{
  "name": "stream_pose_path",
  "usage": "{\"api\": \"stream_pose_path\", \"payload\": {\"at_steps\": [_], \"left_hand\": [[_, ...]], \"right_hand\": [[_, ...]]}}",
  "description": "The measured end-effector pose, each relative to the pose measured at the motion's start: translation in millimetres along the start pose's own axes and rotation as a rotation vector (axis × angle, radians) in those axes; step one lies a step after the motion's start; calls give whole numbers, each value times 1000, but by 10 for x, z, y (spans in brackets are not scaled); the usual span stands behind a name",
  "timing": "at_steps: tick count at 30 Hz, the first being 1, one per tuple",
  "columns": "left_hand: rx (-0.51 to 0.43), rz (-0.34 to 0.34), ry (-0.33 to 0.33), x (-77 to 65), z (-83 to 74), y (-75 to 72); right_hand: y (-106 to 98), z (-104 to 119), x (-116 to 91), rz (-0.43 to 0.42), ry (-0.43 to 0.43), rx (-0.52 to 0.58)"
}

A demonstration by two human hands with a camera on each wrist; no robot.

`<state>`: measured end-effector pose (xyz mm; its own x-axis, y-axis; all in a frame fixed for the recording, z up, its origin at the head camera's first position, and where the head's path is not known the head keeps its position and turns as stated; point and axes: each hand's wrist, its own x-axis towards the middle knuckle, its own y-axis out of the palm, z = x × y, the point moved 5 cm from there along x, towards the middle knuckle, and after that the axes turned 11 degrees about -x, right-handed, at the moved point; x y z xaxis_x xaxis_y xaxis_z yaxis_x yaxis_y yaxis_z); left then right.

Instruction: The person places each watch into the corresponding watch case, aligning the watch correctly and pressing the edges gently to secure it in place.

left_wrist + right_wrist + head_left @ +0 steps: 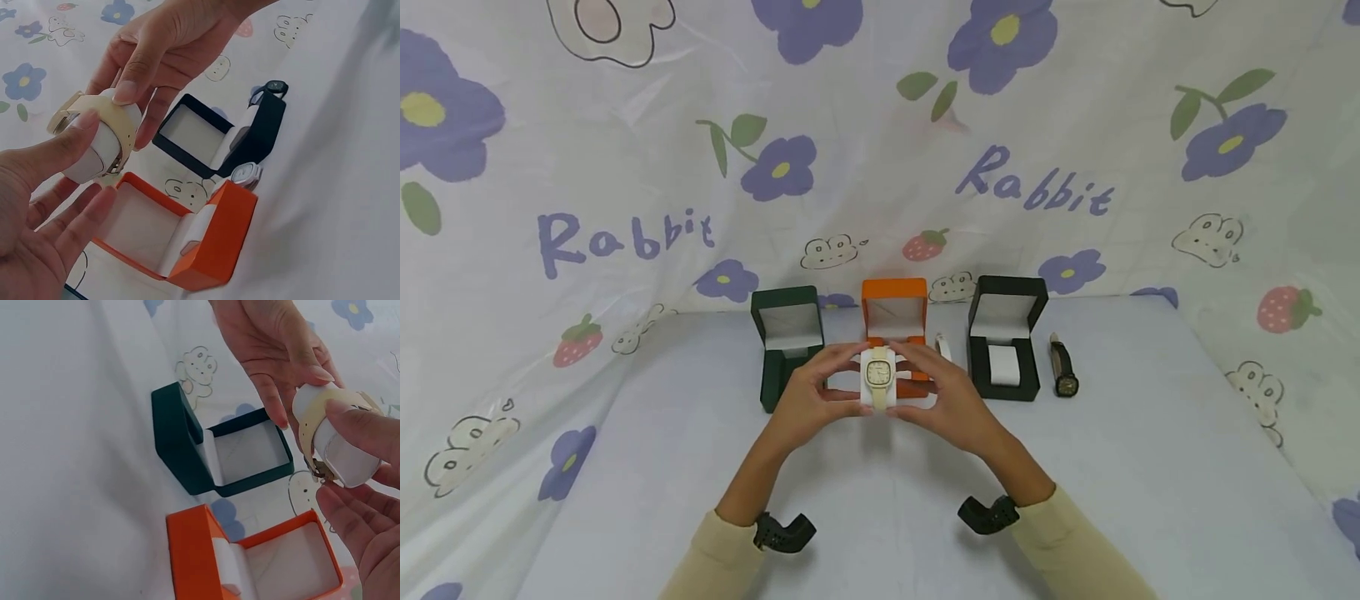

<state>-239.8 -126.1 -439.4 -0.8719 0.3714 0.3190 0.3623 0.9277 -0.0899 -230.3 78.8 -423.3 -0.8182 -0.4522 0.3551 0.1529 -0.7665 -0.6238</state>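
A cream-strapped wristwatch [878, 372] with a squarish pale dial is wrapped around a white cushion [107, 134], lifted above the table. My left hand [805, 404] pinches the cushion from the left, thumb at its near end and fingers at the far side. From the right, my right hand [951, 400] grips it the same way. Both thumbs press on the strap side in the wrist views, where the buckle [322, 470] shows underneath. Behind the hands stands an open orange watch box [895, 289], partly hidden by them.
An open green box [770, 383] stands left of the orange one. To the right is an open black box [1009, 287] holding a white cushion [1004, 365]. A white watch [246, 174] lies between orange and black boxes; a black-strapped watch [1063, 367] lies farther right.
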Motion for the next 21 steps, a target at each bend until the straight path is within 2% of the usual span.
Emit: {"api": "stream_pose_path", "payload": {"at_steps": [5,13,21], "left_hand": [[123,-27,-31,-22,4,-80],[250,-47,-6,-63,15,-251],[331,-31,8,-70,-7,-434]], "right_hand": [[40,13,64,10,-27,-4],[188,-8,196,52,-77,71],[267,17,315,45,-99,-98]]}}
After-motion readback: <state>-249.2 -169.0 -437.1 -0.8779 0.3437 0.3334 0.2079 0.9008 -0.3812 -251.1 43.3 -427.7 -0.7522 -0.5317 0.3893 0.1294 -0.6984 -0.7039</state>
